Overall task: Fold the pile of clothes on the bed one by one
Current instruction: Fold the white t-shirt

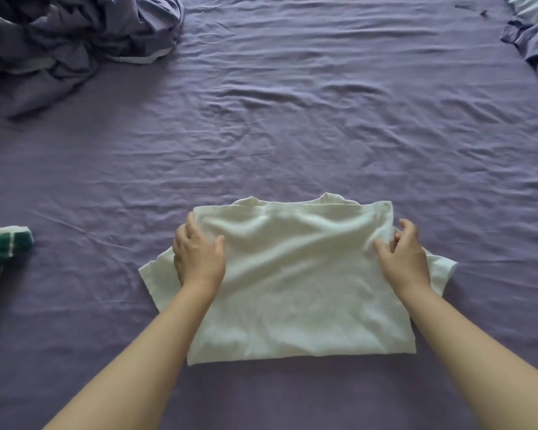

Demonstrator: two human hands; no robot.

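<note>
White T-shirt (295, 283) is laid on the purple bed sheet (292, 119), folded in half, its long axis running left to right and its collar pointed away from the person. Its left edge is gripped by the left hand (198, 252), thumb on top. Its right edge is pinched by the curled fingers of the right hand (402, 256). A green-and-white garment (0, 252) is seen at far left, a crumpled duvet (69, 41) beyond.

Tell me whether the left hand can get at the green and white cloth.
Probably yes: the green and white cloth lies to the left on bare sheet, nothing between, but the left hand must first let go of the white shirt.
</note>
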